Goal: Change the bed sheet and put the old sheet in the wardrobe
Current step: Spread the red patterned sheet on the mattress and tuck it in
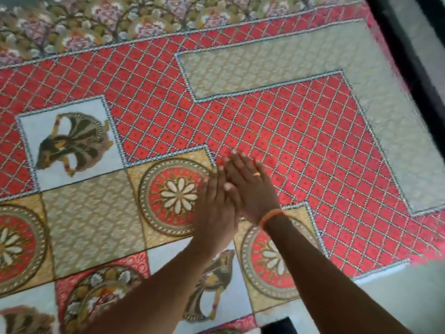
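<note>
A patterned bed sheet (265, 121) fills most of the view, with a red lattice field, beige panels, round flower medallions and white squares showing dancers. It lies spread flat on the bed. My left hand (216, 208) and my right hand (250, 186) lie side by side near the middle, fingers straight and flat on the sheet. The right hand partly overlaps the left, wears a ring, and has an orange band at the wrist. Neither hand holds anything.
A floral border (120, 22) runs along the sheet's far edge. A dark bed frame edge (409, 59) runs down the right side, with grey floor (431, 25) beyond it. A small dark gap (279, 326) shows at the bottom edge.
</note>
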Action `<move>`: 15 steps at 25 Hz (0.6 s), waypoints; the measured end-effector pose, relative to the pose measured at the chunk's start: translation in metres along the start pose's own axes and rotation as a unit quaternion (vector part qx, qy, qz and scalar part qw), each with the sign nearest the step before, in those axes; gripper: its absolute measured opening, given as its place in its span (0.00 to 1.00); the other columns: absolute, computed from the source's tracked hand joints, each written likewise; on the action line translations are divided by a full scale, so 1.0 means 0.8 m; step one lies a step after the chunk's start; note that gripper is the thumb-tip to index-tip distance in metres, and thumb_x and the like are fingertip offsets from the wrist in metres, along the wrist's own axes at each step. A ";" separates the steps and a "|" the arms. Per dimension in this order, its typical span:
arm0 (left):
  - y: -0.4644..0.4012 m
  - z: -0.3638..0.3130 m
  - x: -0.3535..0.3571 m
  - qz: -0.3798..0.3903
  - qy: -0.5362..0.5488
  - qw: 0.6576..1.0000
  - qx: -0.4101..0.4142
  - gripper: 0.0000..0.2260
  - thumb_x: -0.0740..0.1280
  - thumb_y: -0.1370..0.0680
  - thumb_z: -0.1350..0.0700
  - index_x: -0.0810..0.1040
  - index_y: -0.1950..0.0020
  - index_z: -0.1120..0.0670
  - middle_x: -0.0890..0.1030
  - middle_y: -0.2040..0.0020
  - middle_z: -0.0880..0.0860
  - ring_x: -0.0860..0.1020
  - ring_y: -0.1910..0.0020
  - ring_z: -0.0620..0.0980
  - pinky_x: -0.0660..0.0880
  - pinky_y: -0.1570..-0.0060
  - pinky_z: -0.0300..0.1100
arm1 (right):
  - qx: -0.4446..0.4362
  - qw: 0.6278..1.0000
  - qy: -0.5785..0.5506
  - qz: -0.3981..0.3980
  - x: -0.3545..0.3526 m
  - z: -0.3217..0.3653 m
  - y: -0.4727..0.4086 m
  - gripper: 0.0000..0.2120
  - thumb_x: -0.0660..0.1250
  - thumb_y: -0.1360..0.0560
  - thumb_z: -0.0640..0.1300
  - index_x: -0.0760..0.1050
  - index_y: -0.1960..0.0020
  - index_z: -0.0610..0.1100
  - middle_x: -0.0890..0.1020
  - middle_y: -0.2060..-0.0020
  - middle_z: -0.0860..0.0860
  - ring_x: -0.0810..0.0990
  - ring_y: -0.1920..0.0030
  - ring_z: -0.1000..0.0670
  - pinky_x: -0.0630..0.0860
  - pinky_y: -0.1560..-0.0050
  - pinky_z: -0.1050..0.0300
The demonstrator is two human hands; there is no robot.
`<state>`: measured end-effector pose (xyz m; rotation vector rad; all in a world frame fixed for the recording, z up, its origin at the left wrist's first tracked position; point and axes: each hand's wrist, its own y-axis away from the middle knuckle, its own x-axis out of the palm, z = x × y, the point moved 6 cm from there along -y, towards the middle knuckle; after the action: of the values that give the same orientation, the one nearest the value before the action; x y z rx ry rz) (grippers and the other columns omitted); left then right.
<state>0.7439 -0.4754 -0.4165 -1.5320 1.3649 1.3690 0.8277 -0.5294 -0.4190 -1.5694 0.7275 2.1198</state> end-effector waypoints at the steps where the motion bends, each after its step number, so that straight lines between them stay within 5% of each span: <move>1: 0.000 -0.003 0.004 0.004 -0.015 1.000 -0.007 0.28 0.56 0.19 0.50 0.62 0.24 0.65 0.58 0.23 0.66 0.55 0.22 0.63 0.56 0.26 0.60 | 0.015 1.000 0.016 -0.004 -0.001 -0.026 0.007 0.29 0.47 0.19 0.59 0.53 0.21 0.48 0.53 0.21 0.50 0.51 0.21 0.49 0.51 0.23 0.45; 8: -0.120 -0.168 0.028 0.043 -0.025 0.998 0.034 0.30 0.52 0.18 0.46 0.56 0.22 0.65 0.52 0.21 0.65 0.49 0.21 0.63 0.52 0.24 0.59 | 0.136 0.990 0.025 -0.022 -0.041 -0.269 0.072 0.30 0.46 0.20 0.59 0.49 0.20 0.50 0.52 0.21 0.51 0.51 0.21 0.49 0.51 0.23 0.46; 12: -0.218 -0.293 0.035 0.044 0.006 0.999 0.020 0.30 0.49 0.18 0.46 0.55 0.22 0.66 0.53 0.21 0.66 0.49 0.21 0.64 0.51 0.25 0.59 | 0.242 0.970 0.017 -0.035 -0.076 -0.425 0.121 0.30 0.48 0.20 0.57 0.54 0.21 0.47 0.57 0.22 0.48 0.55 0.22 0.46 0.51 0.24 0.45; 15: -0.249 -0.344 0.045 0.020 0.003 0.999 0.045 0.30 0.49 0.18 0.47 0.55 0.22 0.65 0.53 0.21 0.65 0.49 0.21 0.63 0.51 0.24 0.59 | 0.231 0.971 -0.042 -0.052 -0.099 -0.456 0.128 0.30 0.46 0.19 0.57 0.61 0.24 0.39 0.61 0.24 0.42 0.58 0.23 0.42 0.55 0.25 0.42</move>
<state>1.0050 -0.6957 -0.4190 -1.4585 1.4482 1.3086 1.0620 -0.8376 -0.4107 -1.2290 0.9977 1.7649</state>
